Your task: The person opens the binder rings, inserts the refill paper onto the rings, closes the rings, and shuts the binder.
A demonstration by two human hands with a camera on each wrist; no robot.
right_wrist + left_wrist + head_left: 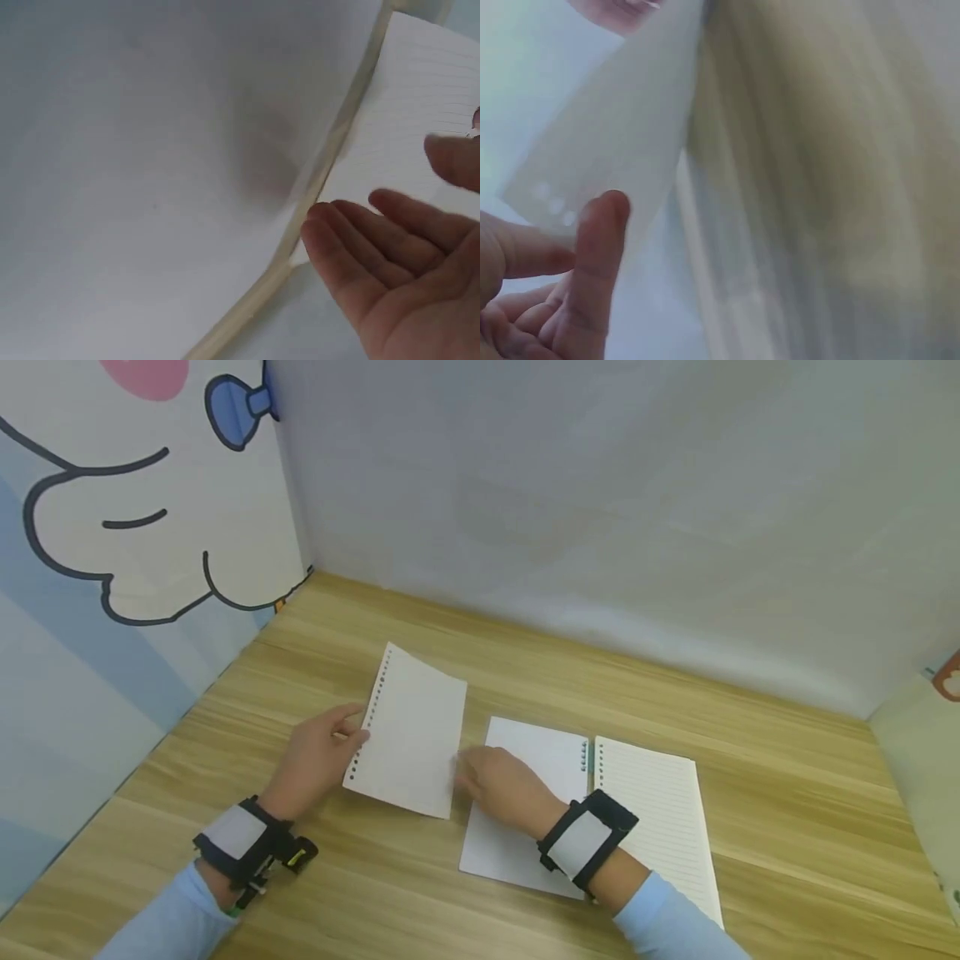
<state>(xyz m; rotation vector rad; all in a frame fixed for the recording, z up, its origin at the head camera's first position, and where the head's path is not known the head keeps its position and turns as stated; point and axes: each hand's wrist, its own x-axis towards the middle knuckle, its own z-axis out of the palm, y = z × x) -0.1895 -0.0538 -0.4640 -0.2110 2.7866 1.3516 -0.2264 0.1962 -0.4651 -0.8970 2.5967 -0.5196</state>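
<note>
My left hand point(311, 760) pinches the left edge of a loose punched paper sheet point(416, 735), tilted up off the table with its row of holes on the left. In the left wrist view a finger and thumb point(596, 270) grip the sheet point(630, 135) near its holes. Close to the sheet's right edge is my right hand point(510, 789), slightly blurred, above an open loose-leaf notebook's white left side point(528, 739). Its fingers look extended with the thumb apart, and nothing sits between them in the right wrist view. Lined pages point(648, 785) form the notebook's right side.
Small green binder rings point(585, 756) run between the notebook's two sides. The wooden table point(795, 810) meets a pale back wall point(600, 510). A cartoon-printed panel point(187, 552) stands along the left, and a pale panel point(918, 760) on the right.
</note>
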